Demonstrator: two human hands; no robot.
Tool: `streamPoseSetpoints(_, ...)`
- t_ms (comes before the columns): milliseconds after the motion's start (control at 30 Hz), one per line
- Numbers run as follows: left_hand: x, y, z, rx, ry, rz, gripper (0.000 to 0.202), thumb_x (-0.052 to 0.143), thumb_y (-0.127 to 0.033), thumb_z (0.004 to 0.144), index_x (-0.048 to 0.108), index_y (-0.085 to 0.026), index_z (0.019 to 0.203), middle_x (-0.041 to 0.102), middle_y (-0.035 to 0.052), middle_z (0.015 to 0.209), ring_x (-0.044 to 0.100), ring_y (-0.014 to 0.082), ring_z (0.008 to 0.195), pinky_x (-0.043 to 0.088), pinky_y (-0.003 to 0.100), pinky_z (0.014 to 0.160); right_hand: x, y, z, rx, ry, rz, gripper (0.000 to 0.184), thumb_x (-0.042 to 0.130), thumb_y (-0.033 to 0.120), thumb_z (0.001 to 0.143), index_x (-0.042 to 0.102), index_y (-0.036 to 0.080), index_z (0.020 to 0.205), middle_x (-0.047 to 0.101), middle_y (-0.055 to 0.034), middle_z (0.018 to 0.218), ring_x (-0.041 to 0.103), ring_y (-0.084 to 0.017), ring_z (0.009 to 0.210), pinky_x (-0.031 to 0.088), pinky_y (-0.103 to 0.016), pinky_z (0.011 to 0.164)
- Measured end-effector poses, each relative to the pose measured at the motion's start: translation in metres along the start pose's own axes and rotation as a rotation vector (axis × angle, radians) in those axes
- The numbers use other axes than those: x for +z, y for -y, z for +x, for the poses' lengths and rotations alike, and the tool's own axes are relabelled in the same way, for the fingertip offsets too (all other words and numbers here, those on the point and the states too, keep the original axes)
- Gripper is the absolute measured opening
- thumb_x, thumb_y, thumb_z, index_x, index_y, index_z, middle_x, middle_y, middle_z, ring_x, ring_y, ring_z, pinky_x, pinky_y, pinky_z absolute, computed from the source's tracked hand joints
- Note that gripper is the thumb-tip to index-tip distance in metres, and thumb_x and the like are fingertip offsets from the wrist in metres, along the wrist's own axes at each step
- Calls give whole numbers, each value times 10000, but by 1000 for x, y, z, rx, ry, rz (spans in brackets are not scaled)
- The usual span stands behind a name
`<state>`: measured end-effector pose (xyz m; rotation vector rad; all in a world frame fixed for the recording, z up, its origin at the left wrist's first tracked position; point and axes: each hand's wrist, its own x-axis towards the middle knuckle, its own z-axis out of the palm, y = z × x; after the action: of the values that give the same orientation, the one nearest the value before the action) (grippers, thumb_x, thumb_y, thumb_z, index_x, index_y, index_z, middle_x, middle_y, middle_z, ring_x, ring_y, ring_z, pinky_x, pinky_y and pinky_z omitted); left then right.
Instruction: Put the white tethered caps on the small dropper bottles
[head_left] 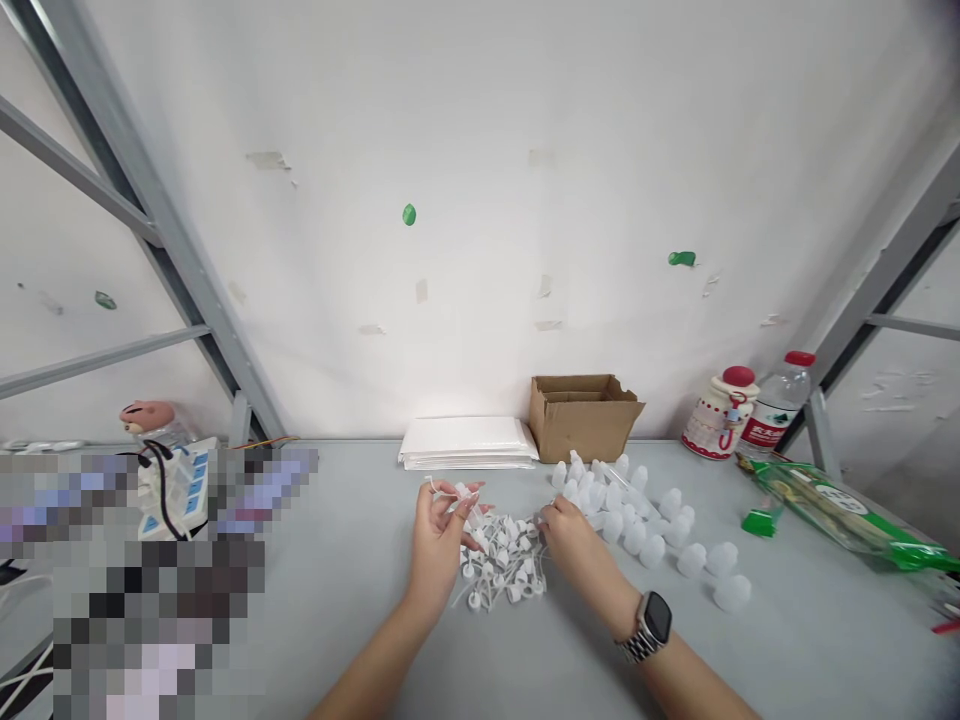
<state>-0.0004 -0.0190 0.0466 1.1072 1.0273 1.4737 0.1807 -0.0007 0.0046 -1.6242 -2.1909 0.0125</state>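
A pile of small white plastic caps [501, 565] lies on the grey table [360, 600] between my hands. My left hand [439, 535] is raised over the pile's left side, fingers pinched on one small white cap. My right hand [568, 540], with a watch on its wrist, rests at the pile's right edge, fingers curled onto the caps; what they grip is hidden. Several small translucent white bottles [645, 525] stand and lie just right of my right hand.
A stack of white sheets [466, 442] and an open cardboard box [581, 412] sit by the wall. At the back right stand a decorated jar [720, 415] and a water bottle [780, 405]. A green packet [840, 515] lies right. A power strip [180, 480] is left.
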Motion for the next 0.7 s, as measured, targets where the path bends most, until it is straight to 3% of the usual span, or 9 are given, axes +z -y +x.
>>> streamPoseSetpoints(100,1,-1,-2,14,3,10,342,585,-414,744,306,-231,815,630,88,1021,662,228,794,448,183,362,3,2,-1,32,58,-90,260,398,-24,771,601,121,696,576,-131,764,531,-219,726,383,-310,680)
streamPoseSetpoints(233,2,1,-3,8,19,7,361,602,-398,729,291,-235,813,642,98,1015,663,226,796,430,181,369,3,5,-1,68,29,-70,197,422,11,778,585,121,788,572,-126,828,533,-227,760,382,-314,684)
streamPoseSetpoints(700,4,8,-1,-49,68,27,385,640,-355,703,284,-233,783,662,103,1005,661,233,817,414,188,411,3,8,1,102,63,-8,211,400,10,800,577,125,795,564,-105,831,534,-194,741,387,-284,679)
